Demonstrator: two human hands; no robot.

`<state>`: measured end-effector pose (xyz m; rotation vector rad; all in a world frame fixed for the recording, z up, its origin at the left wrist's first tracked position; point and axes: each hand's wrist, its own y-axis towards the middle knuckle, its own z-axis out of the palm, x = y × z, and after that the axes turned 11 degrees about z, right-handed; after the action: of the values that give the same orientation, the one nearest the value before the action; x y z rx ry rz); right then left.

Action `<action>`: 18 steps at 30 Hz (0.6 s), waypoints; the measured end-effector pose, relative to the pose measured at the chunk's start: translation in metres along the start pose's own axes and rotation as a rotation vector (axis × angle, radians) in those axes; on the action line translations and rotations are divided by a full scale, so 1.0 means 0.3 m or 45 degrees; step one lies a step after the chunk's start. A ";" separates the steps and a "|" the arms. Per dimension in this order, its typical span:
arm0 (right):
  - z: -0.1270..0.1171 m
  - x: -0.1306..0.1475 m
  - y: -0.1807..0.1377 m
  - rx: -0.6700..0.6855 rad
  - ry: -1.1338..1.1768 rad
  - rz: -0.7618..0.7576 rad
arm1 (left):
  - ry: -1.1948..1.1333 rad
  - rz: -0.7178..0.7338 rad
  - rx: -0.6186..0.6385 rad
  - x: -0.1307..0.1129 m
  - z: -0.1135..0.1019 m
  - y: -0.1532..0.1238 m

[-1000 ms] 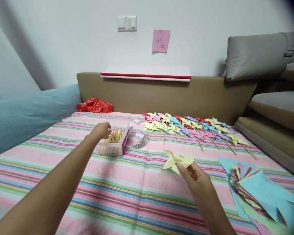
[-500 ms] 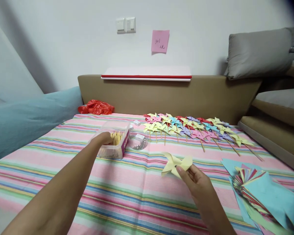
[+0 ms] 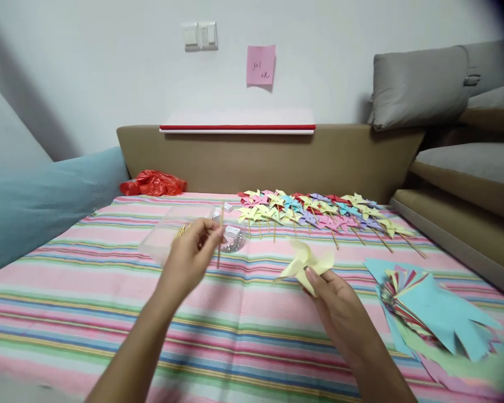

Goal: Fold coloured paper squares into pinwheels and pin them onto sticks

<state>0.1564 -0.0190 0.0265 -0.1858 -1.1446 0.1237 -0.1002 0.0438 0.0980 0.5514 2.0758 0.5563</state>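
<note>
My left hand (image 3: 192,256) pinches a thin wooden stick (image 3: 220,232) upright, just in front of the clear plastic box of sticks (image 3: 162,238). My right hand (image 3: 336,305) grips a folded pale yellow paper pinwheel (image 3: 306,263) above the striped cloth (image 3: 243,313). The two hands are a short gap apart, stick to the left of the pinwheel. A small packet of silver pins (image 3: 234,240) lies right behind the stick.
Several finished paper pinwheels on sticks (image 3: 319,215) lie in rows at the back. A stack of cut coloured paper (image 3: 428,313) sits at the right. A red plastic bag (image 3: 153,182) lies at the back left, a blue cushion (image 3: 42,201) on the left.
My left hand has come out of the stick box toward me, now holding one stick. My right hand with the pinwheel has shifted slightly; the view has swung a little right.
</note>
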 end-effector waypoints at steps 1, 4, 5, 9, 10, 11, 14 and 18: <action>-0.004 0.006 -0.009 0.010 0.044 -0.012 | -0.111 0.017 -0.030 -0.048 0.041 -0.045; -0.011 0.019 -0.038 -0.020 0.177 -0.077 | -0.162 0.032 -0.047 -0.139 0.154 -0.139; -0.012 0.022 -0.046 -0.024 0.208 -0.099 | -0.167 0.045 -0.042 -0.152 0.186 -0.157; -0.012 0.029 -0.069 0.117 0.199 -0.176 | -0.288 0.051 0.004 -0.154 0.282 -0.197; -0.013 0.028 -0.072 0.168 0.196 -0.188 | -0.341 0.032 0.018 -0.152 0.299 -0.204; -0.014 0.027 -0.074 0.212 0.204 -0.196 | -0.402 0.005 0.032 -0.150 0.314 -0.212; -0.012 0.018 -0.078 0.310 0.277 -0.193 | -0.602 -0.105 0.069 -0.156 0.347 -0.234; 0.010 0.011 -0.079 0.455 0.368 -0.185 | -0.799 -0.185 0.100 -0.165 0.364 -0.260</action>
<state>0.1551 -0.0413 0.0355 0.1921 -0.8281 0.1647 0.0036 -0.0275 0.0303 0.5318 1.5251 0.1794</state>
